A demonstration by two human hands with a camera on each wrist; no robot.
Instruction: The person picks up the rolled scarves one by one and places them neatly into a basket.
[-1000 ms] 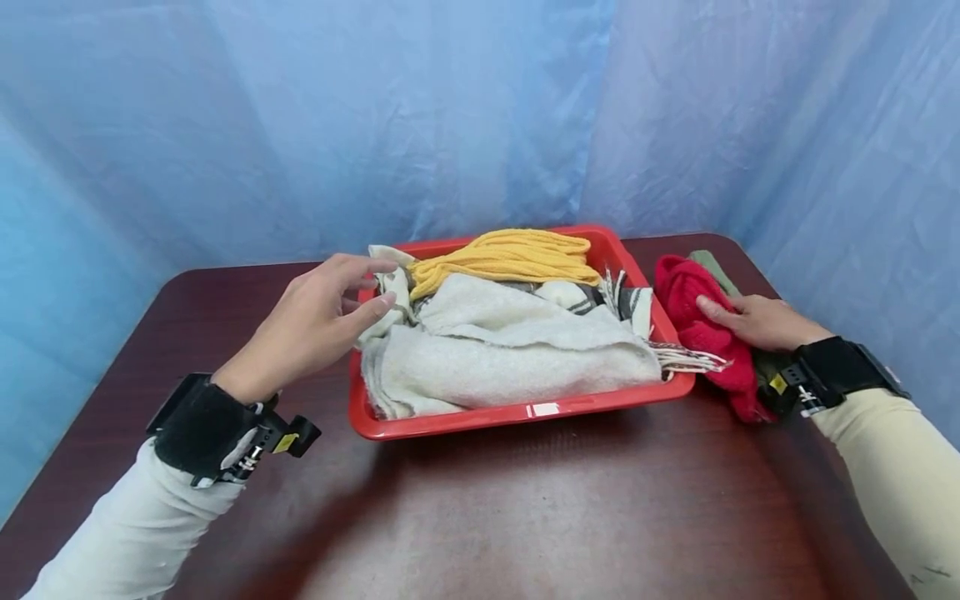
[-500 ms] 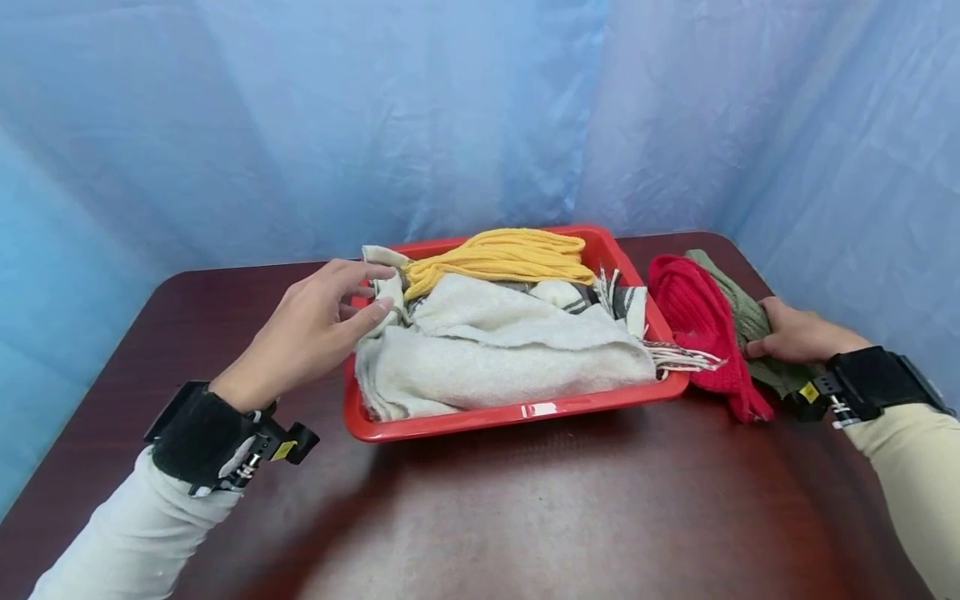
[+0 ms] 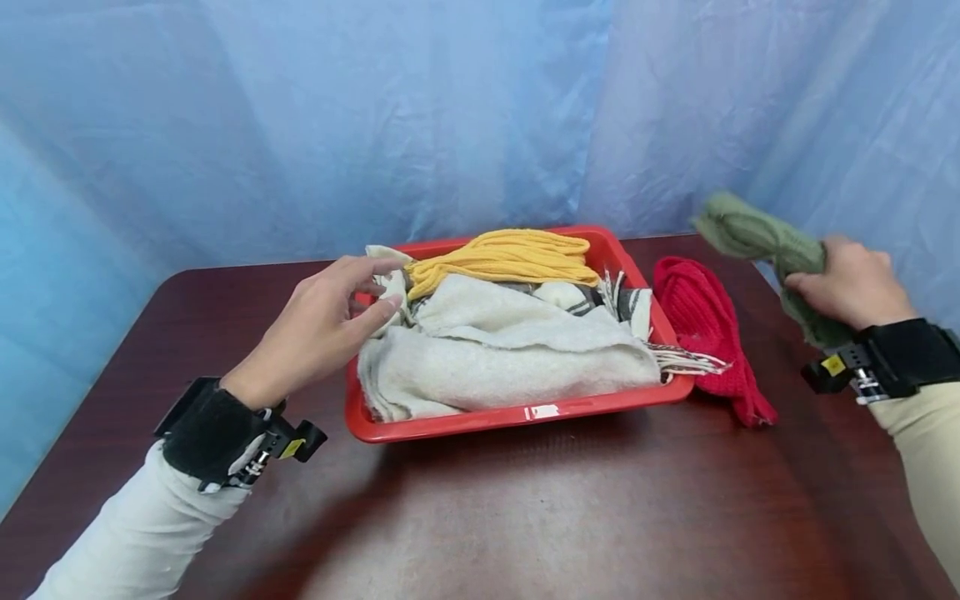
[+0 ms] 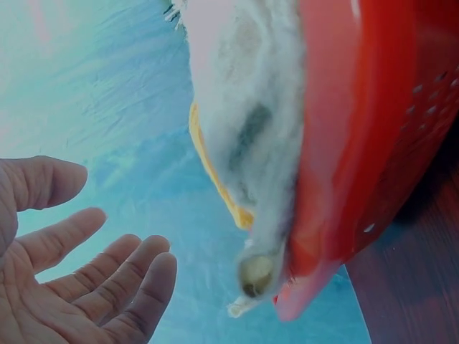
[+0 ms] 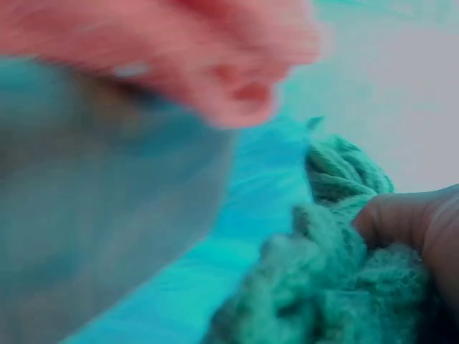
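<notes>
Green knitted scarf (image 3: 757,242) is clutched aloft at right of frame by the right hand (image 3: 851,283), best lifted clear of the red scarf (image 3: 705,329); left hand (image 3: 318,329) spread beside the red tray (image 3: 517,415).

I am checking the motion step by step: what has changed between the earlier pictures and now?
The right hand left the red scarf, took hold of the green scarf and lifted it up off the table. The left hand stayed open by the cream cloth at the red basket; the red scarf stayed on the table.
</notes>
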